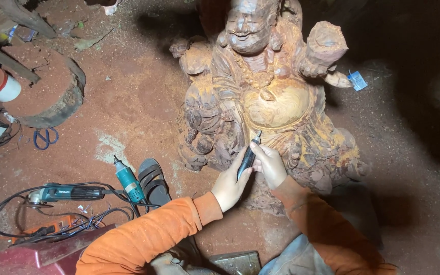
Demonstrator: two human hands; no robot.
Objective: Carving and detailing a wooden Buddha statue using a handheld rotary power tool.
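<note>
Left hand (228, 184), right hand (269, 164) grip one rotary tool (248, 155); one wooden statue (266, 97).

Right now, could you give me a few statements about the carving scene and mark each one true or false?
1. Both hands hold the dark rotary tool against the wooden statue. True: the left hand grips its body and the right hand steadies it near the tip.
2. The statue lies flat on a workbench. False: it stands on the reddish dirt floor.
3. A teal power tool lies on the floor beside a dark sandal. True.
4. The person wears blue sleeves. False: the sleeves are orange.
5. Blue-handled scissors lie by the round wooden stump. True.
</note>
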